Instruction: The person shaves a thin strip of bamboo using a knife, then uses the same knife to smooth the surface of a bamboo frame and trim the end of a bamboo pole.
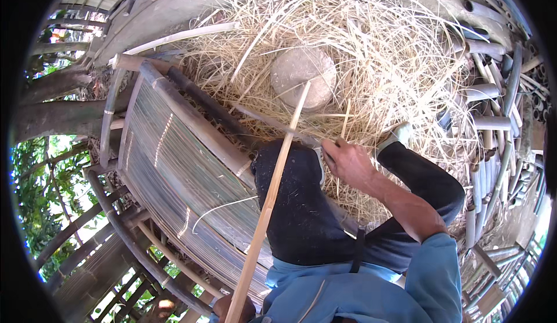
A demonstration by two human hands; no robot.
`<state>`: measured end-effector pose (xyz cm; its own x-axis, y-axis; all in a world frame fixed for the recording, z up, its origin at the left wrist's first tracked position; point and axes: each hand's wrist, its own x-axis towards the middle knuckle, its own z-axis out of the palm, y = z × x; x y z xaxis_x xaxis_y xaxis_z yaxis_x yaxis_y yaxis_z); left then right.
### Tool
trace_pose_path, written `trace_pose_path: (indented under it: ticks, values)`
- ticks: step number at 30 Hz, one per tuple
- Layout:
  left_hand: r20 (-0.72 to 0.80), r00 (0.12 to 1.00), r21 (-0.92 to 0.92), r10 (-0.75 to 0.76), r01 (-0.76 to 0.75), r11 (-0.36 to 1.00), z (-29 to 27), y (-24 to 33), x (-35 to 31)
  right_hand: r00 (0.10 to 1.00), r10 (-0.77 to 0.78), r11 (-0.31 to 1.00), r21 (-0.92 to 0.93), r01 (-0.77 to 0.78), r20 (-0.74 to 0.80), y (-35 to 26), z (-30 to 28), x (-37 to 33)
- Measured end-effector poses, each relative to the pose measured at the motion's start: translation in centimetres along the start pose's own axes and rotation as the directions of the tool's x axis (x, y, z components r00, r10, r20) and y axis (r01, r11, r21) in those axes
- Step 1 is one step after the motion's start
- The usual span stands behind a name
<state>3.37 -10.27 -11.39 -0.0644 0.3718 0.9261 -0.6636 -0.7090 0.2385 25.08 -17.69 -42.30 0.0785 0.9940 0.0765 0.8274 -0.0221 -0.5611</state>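
Note:
A long, pale bamboo strip (268,207) slants up across my left thigh. Its far tip rests on or just over a round, flat-topped block (296,67), and I cannot tell which. At the lower edge my left hand (243,310) is closed around the strip's near end, partly hidden behind it. My right hand (351,161) grips a long-bladed knife (258,117) beside my left knee. The grey blade points away to the left and crosses the strip, with the strip passing over it. My fingers mostly hide the handle.
Pale shavings (394,67) are heaped around the block and my foot. On my left stands a slatted bamboo bench (191,149) with a thick pole frame. Cut bamboo tubes (493,123) are stacked along the right. One curled sliver (217,207) lies on the bench.

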Motion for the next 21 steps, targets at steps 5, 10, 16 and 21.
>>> trace_pose_path:
  ticks: [5,10,16,21]
  values:
    - [-0.009,1.000,0.093,-0.030,0.031,0.995,-1.2,-1.0,0.3,0.959,0.226,0.974,-0.037,-0.223,0.169,7.0,2.9,4.6]
    - [-0.006,0.999,0.154,-0.048,0.049,0.987,-2.4,-2.3,0.7,0.924,0.350,0.937,-0.084,-0.340,0.152,14.7,6.1,7.1]
    - [0.013,0.997,0.229,-0.080,0.075,0.970,-3.2,-4.6,1.3,0.805,0.557,0.824,-0.012,-0.567,0.202,15.8,7.3,7.4]
    - [0.035,0.996,0.321,-0.088,0.072,0.944,-3.7,-7.2,1.9,0.858,0.497,0.836,0.192,-0.514,0.133,12.3,5.9,4.8]
